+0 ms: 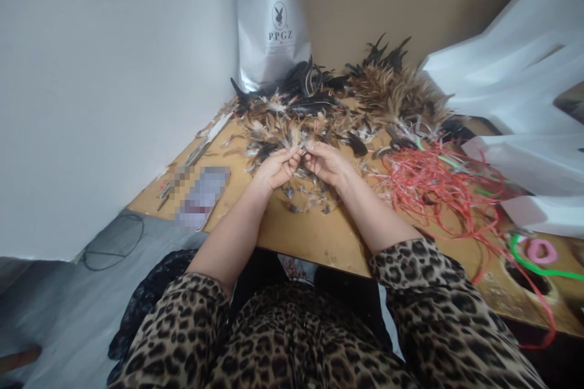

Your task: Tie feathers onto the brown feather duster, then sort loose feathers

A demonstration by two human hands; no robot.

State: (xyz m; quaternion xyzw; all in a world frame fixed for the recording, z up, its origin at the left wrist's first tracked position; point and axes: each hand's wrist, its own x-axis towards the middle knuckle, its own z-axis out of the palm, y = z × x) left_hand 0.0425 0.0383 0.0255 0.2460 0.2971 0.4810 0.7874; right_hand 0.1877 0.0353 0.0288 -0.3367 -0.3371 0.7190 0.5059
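A big pile of brown, tan and black feathers [319, 103] covers the far part of a wooden table [314, 237]. My left hand [276, 168] and my right hand [325, 163] meet in front of the pile, fingertips almost touching. Both hands are closed in a pinch on a small bunch of feathers [301, 147] held between them. Loose small feathers lie on the table under my hands.
A tangle of red strings [429, 185] with some green strands lies right of my hands. A silver bag [272, 18] leans on the back wall. White bags [520, 109] pile at the right. A blurred flat item [203, 194] and metal tools [194, 155] lie left.
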